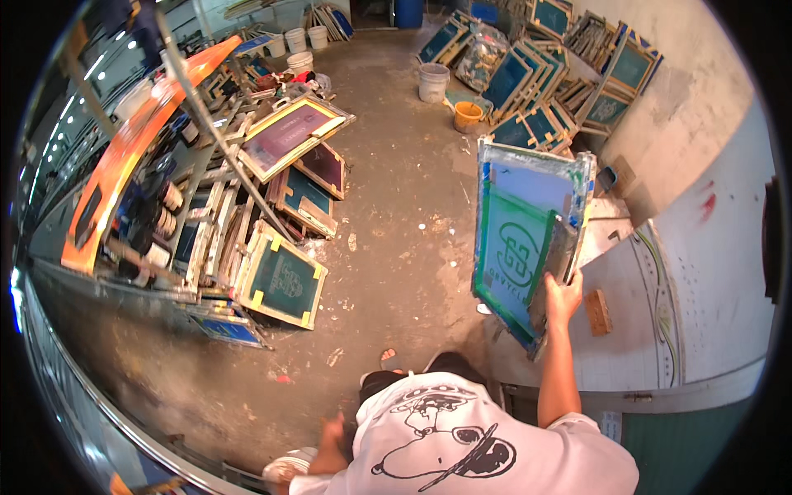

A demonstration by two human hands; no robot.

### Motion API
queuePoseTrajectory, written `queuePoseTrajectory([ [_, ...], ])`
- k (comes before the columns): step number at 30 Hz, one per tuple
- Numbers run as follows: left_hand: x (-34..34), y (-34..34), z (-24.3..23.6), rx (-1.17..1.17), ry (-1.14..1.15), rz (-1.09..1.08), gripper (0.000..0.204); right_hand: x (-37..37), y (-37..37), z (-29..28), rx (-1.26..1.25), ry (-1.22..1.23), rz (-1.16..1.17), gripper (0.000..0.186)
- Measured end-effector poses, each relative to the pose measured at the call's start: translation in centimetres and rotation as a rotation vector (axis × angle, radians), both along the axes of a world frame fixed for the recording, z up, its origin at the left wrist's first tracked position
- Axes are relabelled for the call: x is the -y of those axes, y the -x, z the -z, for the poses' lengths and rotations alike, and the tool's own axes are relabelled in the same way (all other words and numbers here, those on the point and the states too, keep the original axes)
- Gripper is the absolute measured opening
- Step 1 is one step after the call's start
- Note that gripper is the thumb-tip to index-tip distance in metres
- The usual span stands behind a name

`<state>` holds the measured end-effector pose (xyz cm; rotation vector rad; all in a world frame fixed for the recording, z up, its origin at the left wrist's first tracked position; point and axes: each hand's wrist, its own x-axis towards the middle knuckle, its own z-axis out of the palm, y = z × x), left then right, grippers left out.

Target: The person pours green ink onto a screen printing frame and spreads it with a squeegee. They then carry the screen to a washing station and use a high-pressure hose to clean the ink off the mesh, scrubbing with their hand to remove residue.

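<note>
My right hand (pixel 563 299) is closed on the near right edge of a screen-printing frame (pixel 521 216). The frame is raised and tilted on my right, with a pale mesh, a green stencil and a stained border. A flat, worn piece lies along its right side by my thumb; I cannot make out what it is. My left hand (pixel 332 431) hangs low beside my body, smeared by motion, so its fingers do not show clearly. A whitish round thing (pixel 290 464) is close to that hand, partly cut off by the lower edge.
Several wooden screen frames (pixel 285 279) lean at left beside a rack and a long orange panel (pixel 91 216). More frames (pixel 528 78) are stacked against the far right wall, near a white bucket (pixel 432 83) and a yellow bucket (pixel 468 116). A brownish block (pixel 598 313) lies on the grey surface (pixel 631 351) at right.
</note>
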<state>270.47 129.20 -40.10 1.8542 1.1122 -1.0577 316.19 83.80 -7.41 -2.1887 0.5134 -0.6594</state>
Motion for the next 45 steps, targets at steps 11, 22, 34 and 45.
queuePoseTrajectory([
  [11, -23.8, -61.7, -17.2, 1.189, -0.071, -0.458, 0.037, -0.3, -26.7, 9.8, -0.123, 0.116, 0.203, 0.076],
  [22, -14.4, -75.8, -12.3, 0.913, -0.081, -0.984, 0.026, -3.5, -60.5, 13.2, -0.138, 0.199, 0.024, 0.076],
  [34, -30.2, -133.5, -27.6, 1.545, 0.053, -0.611, 0.034, -15.2, -94.2, 9.1, -0.447, 0.226, 0.081, 0.076],
  [45, -43.9, -170.7, -10.9, 1.086, -0.123, -0.194, 0.047, -23.7, -123.2, 14.8, -0.366, 0.454, 0.043, 0.097],
])
